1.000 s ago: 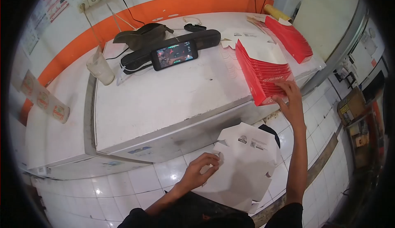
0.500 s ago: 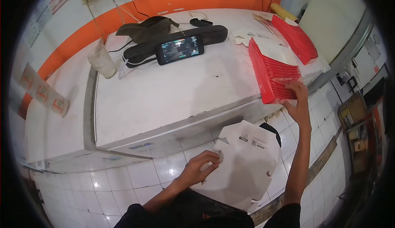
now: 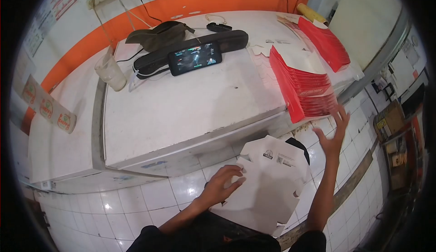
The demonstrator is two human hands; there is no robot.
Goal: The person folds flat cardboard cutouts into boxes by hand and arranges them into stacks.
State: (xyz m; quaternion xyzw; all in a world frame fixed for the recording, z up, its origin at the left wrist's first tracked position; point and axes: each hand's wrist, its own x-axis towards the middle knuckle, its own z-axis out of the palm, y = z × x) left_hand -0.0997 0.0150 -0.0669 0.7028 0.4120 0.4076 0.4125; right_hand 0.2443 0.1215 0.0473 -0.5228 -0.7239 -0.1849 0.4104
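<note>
A flat, unfolded white cardboard box (image 3: 268,188) with dark print near its far end lies low in front of me, over my lap. At its left edge, my left hand (image 3: 221,186) has its fingers and thumb curled on the notched side flap. My right hand (image 3: 334,131) is in the air with thumb and fingers spread, holding nothing. Just beyond its fingertips is a stack of folded red-and-white cardboard boxes (image 3: 302,88), nested together at the table's front right edge.
On the white surface (image 3: 181,115) stand a phone (image 3: 195,58) leaning on a long black case (image 3: 234,39), a dark cap (image 3: 159,34) and a clear cup (image 3: 111,72). Stacked cups (image 3: 47,109) lie left. Another red box stack (image 3: 324,43) sits at the back right.
My right hand has come off the near end of the red box stack, moving slightly down and right, and its fingers have spread. My left hand stays on the white cardboard.
</note>
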